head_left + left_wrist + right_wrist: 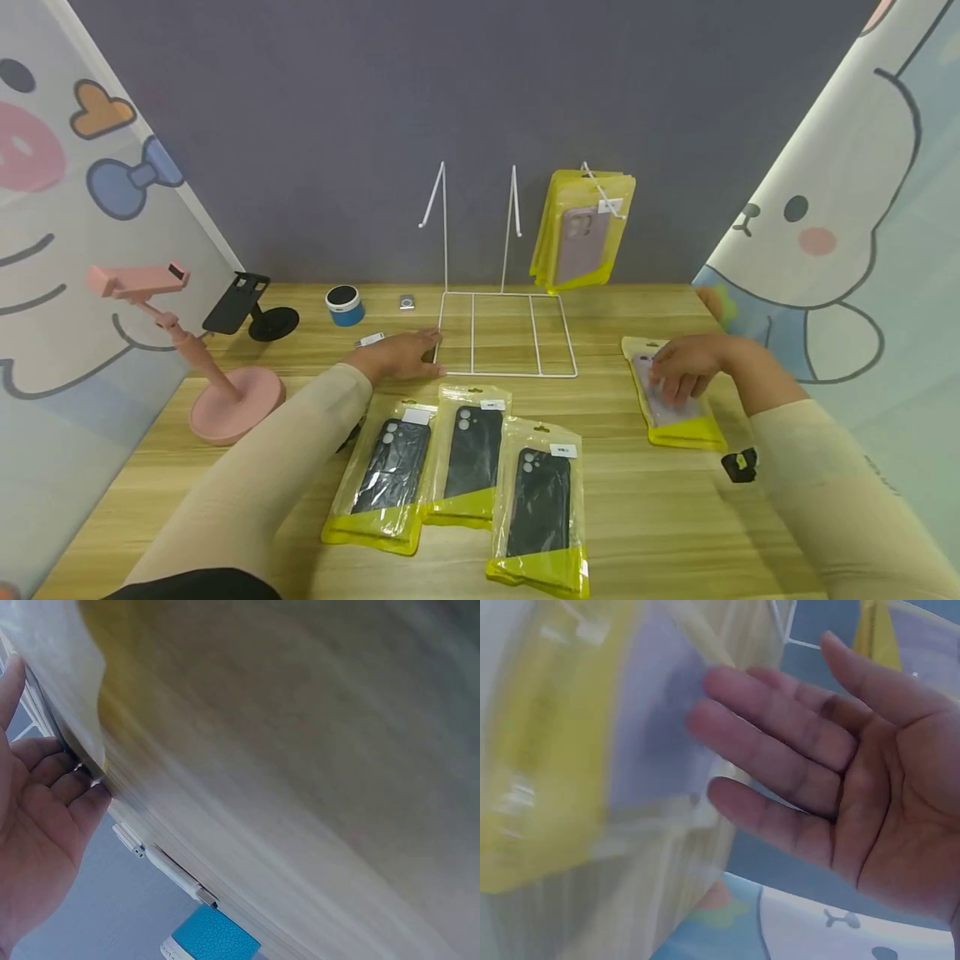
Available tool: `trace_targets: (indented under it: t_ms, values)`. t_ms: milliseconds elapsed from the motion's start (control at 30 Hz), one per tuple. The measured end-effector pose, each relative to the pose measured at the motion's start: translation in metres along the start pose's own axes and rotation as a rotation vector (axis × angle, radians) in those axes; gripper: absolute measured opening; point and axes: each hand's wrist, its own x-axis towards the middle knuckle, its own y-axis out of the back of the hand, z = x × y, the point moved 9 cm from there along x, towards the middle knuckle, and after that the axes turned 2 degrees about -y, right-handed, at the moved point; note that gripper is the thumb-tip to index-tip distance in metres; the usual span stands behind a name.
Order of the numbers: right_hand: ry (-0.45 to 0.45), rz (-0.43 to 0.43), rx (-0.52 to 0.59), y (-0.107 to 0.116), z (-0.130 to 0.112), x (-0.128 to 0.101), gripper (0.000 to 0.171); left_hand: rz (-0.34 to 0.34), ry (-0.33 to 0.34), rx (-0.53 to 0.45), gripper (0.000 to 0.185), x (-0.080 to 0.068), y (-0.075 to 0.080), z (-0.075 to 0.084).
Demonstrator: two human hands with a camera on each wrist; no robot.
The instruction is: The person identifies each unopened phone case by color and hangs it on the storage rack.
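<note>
Right hand (pixel 686 368) is resting with relaxed fingers on the lilac case packet (pixel 675 408) at three o'clock on the worktop (pixel 675 517); left hand (pixel 397 357), fingers flat, is touching the wire rack (pixel 506 333); packet is probably light, slick, best pinched by an edge.

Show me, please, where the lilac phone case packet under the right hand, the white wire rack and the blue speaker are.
lilac phone case packet (pixel 678 425), head view, its yellow lower edge.
white wire rack (pixel 507 333), head view, its flat base grid.
blue speaker (pixel 345 307), head view, its side.
</note>
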Motion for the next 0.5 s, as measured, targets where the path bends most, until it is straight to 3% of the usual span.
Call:
trace_targets:
  t_ms: [67,200,267,367,500]
  values:
    - [0.024,0.059,-0.029,0.007,-0.004,0.0,0.043,-0.003,-0.003,0.004,0.088,0.0,-0.001,-0.001]
    - [0.114,0.306,-0.197,0.033,-0.007,0.0,0.05,0.002,-0.003,-0.006,0.088,-0.001,-0.001,-0.002]
    - [0.133,0.382,-0.272,0.041,-0.004,0.002,0.054,0.002,-0.003,-0.008,0.088,0.0,-0.001,-0.003]
    - [0.126,0.402,-0.311,0.041,0.006,0.012,0.059,0.001,-0.002,-0.009,0.089,0.001,-0.001,-0.004]
    - [0.133,0.39,-0.348,0.035,0.015,0.025,0.052,0.003,-0.01,-0.012,0.089,0.002,-0.002,-0.003]
